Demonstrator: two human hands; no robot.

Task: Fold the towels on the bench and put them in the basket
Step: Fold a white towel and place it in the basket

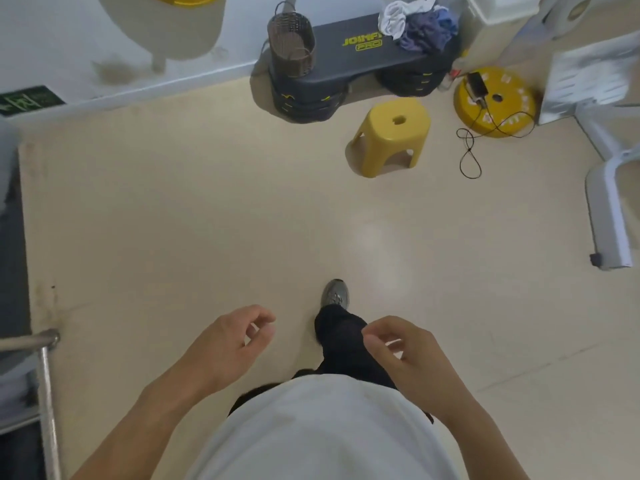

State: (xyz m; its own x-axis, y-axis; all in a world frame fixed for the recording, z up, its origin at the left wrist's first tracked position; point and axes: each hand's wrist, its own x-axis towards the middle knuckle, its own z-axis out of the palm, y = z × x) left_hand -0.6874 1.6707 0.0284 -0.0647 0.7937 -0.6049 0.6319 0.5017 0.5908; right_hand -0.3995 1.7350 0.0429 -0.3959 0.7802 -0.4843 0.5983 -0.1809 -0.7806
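A black step bench [356,51] stands far ahead against the wall. A crumpled heap of towels [420,26], white, dark blue and light blue, lies on its right end. A tall brown mesh basket [291,45] stands on its left end. My left hand [230,344] and my right hand [405,358] hang low in front of my body, far from the bench. Both hold nothing, with fingers loosely curled and apart.
A yellow plastic stool [389,136] stands on the beige floor just before the bench. A yellow weight plate [495,102] with a black cable lies to the right. White machine frames [606,202] stand at right, a metal rail [45,393] at left. My shoe [334,294] steps forward.
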